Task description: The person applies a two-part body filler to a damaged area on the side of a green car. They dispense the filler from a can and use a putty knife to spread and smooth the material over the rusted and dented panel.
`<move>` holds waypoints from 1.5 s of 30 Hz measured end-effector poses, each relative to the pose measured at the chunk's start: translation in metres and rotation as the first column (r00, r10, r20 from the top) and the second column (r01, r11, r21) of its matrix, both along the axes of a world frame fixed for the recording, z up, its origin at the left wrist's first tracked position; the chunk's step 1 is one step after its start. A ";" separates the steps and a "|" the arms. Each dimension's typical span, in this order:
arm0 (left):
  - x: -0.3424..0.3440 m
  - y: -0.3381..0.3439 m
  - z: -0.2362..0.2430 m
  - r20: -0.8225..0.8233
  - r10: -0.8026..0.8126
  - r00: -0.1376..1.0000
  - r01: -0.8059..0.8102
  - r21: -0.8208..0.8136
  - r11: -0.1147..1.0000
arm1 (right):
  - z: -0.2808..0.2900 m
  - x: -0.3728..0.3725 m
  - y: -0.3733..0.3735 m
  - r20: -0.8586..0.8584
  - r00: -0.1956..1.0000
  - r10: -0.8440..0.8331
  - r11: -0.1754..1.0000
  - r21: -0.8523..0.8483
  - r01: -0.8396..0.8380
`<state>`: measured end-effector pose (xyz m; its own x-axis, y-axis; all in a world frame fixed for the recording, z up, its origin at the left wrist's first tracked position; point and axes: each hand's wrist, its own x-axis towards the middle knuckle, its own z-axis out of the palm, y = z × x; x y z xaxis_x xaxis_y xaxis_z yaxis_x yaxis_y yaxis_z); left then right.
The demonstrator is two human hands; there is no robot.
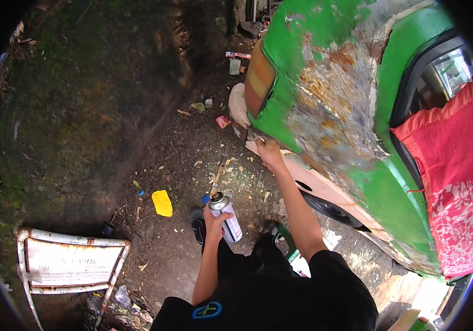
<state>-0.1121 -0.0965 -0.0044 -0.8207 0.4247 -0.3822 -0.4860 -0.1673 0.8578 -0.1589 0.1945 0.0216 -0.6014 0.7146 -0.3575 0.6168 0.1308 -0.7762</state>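
Observation:
My left hand [214, 222] is wrapped round a gas torch [226, 219], a white and silver canister with a blue knob and a thin metal nozzle pointing away from me. To the right, my right hand [270, 154] is at the lower rear corner of a green car body [280, 124], fingers closed. What they grip, if anything, is too small to make out. The car's paint is stripped to rusty, grey metal [330, 105] over a large patch. Beside my right hand run the tail light [261, 80] and a pale pinkish lower panel [314, 179].
A red patterned cloth [449, 182] hangs over the car window. A wheel [330, 208] shows under the body. At the lower left stands a rusty white metal frame with a sign panel [76, 266]. A yellow scrap [162, 203], a red wrapper [222, 122] and paint flakes litter the dirt.

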 end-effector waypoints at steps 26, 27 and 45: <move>-0.022 0.016 -0.021 -0.031 0.009 0.999 -0.009 0.003 1.000 | 0.059 -0.026 0.005 0.178 0.972 0.151 0.985 -0.111 -0.133; -0.023 0.014 -0.019 -0.007 0.011 1.000 -0.011 0.004 1.000 | 0.068 -0.025 -0.002 0.195 0.967 0.167 0.983 -0.108 -0.148; -0.015 0.001 0.002 -0.038 0.033 0.999 -0.034 -0.032 0.999 | -0.001 -0.014 -0.023 0.126 0.991 0.044 0.984 0.164 -0.065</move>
<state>-0.1273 -0.0955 -0.0021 -0.8483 0.3843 -0.3643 -0.4481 -0.1544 0.8806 -0.1725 0.1720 0.0210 -0.6005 0.7378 -0.3082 0.6936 0.2889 -0.6599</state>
